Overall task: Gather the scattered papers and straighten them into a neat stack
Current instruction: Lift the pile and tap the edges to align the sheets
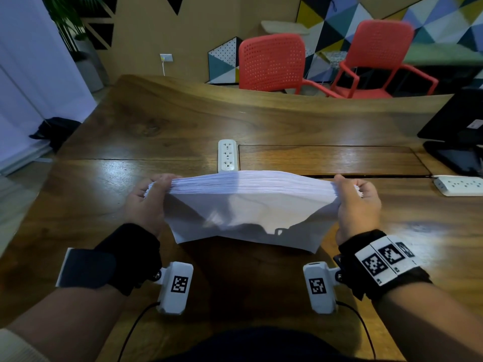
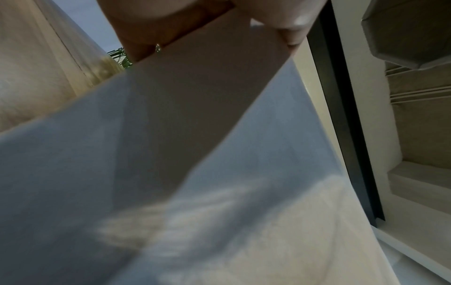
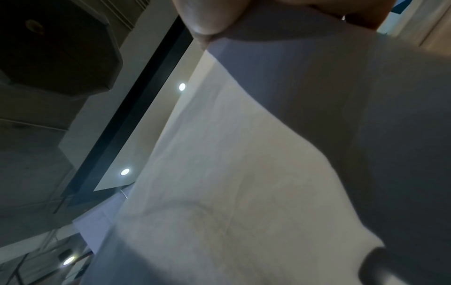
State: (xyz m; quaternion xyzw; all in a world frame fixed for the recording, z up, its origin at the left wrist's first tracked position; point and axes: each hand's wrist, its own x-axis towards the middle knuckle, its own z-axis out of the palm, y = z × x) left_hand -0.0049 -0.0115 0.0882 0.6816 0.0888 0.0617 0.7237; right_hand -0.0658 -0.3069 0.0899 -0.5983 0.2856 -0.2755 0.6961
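A thick stack of white papers (image 1: 245, 205) stands upright on its long edge, held up over the wooden table (image 1: 130, 131) in front of me. My left hand (image 1: 150, 195) grips the stack's left end, thumb on the near face. At the opposite end my right hand (image 1: 356, 197) grips it the same way. The top edge bows upward in the middle and the nearest sheet sags toward me. In the left wrist view the papers (image 2: 219, 154) fill the frame below a thumb (image 2: 288, 19). The right wrist view shows the paper (image 3: 244, 154) under a thumb (image 3: 207, 17).
A white power strip (image 1: 228, 154) lies just behind the stack. A second strip (image 1: 460, 186) sits at the right, near a black monitor stand (image 1: 454, 152). Two red chairs (image 1: 271, 61) stand beyond the table's far edge.
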